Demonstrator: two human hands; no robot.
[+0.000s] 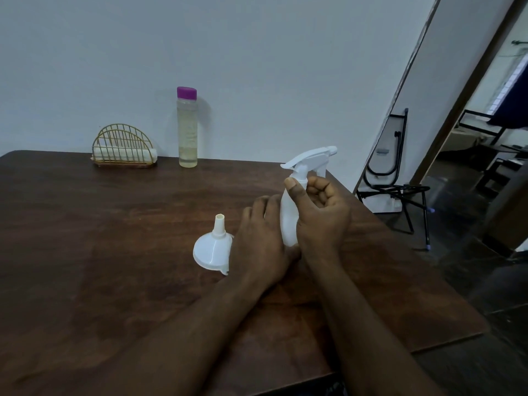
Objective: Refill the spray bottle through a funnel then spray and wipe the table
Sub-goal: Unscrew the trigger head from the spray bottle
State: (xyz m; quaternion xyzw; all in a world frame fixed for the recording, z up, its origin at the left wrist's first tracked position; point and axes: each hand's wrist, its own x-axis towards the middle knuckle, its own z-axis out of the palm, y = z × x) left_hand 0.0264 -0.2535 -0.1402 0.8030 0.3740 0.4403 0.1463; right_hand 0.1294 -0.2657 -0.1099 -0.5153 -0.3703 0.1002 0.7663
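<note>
Presently the spray bottle (287, 217) stands upright on the worktop (114, 252), toward its right side, held between both hands. The left hand (261, 241) is closed round the lower body, its fingers reaching to the far side. The right hand (323, 215) is curled at the neck, with the thumb pressed against the collar (300, 181) just beneath the trigger head (311, 157). The head is seated, so the step in hand is judged to be unscrewing it, and filling has not begun. To do this well, the left hand should pin the base flat on the worktop while the right turns the collar alone, not the trigger. The head should then be lifted straight up so that any dip tube clears the neck without flicking drops. The white funnel (213, 247) lies mouth-down just beside the left hand, spout upward, and must be turned over and seated in the neck before pouring. The clear refill bottle (187, 130) with its purple cap (186, 92) stands well apart at the wall, holding pale liquid nearly to the top. A gold wire holder (123, 147) to its left carries a folded white cloth (125, 155), presumably for wiping. No brand, label or lettering is legible on either bottle, the funnel or the holder; all surfaces appear plain.
</note>
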